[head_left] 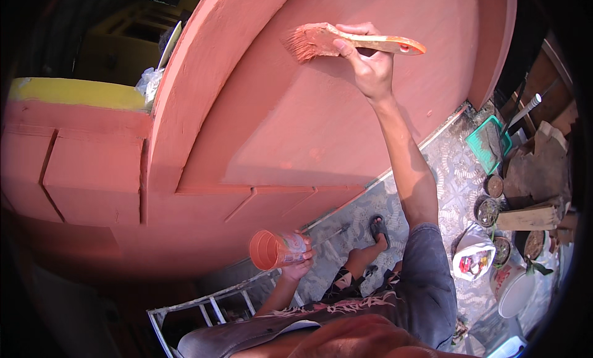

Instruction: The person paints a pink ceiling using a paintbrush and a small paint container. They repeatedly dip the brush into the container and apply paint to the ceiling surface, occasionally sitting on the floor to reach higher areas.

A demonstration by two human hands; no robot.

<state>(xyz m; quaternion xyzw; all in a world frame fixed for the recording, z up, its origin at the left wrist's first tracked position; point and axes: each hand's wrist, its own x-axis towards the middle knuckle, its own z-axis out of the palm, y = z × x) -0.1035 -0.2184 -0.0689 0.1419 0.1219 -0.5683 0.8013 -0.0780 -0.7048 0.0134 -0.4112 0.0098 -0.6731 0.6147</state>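
My right hand [375,71] grips the wooden handle of a wide paintbrush [318,42], thumb on one side and fingers on the other. Reddish-pink paint coats its bristles, which point left and lie against or very near the pink wall panel [296,123]. Lower down, my left hand [299,268] is wrapped round a plastic cup [281,249], held tilted with its mouth to the left. The cup's inside is coated with the same colour; how much paint it holds I cannot tell.
A curved raised moulding [204,67] borders the panel. At lower left stands a metal ladder [213,310]. On the patterned tile floor [454,172] at right are a green tray [479,145], several plant pots, a white bag [474,259] and a white bucket [516,293].
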